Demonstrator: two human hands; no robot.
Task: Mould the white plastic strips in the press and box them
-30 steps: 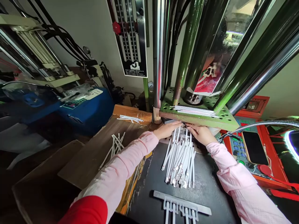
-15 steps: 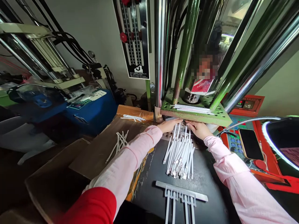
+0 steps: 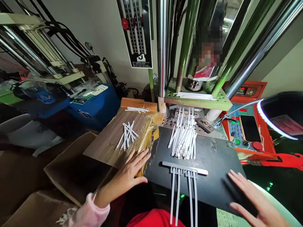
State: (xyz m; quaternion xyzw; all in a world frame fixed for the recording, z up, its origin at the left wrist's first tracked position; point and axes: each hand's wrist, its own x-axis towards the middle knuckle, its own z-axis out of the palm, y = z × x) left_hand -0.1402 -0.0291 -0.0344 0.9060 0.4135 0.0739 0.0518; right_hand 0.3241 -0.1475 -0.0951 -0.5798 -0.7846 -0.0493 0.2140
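A grey wall point(image 3: 106, 34) backs a dim workshop. Against it stands a hydraulic press point(image 3: 175, 91) with shiny steel columns and a green plate drilled with round holes; a blue machine cabinet point(image 3: 97, 108) sits to the left. Cardboard boxes point(image 3: 63, 164) with raised flaps fill the lower left, their insides too dark to read. At centre, a smooth black mat point(image 3: 222, 154) has a ragged left edge beside a wood-grained board point(image 3: 106, 135). The left hand point(image 3: 131, 171) spreads wide, holding nothing, over the board's near right corner. The right hand point(image 3: 255, 198) is also unfurled and free of any object, at the mat's right edge; a stretch of mat separates it from a toothed metal bar point(image 3: 184, 168). Four pale flat strips point(image 3: 191, 195) run from the bar's teeth past the mat's near edge. Beyond, a heap of white strips point(image 3: 183, 142) lies partly on the mat, some reaching beneath the press plate.
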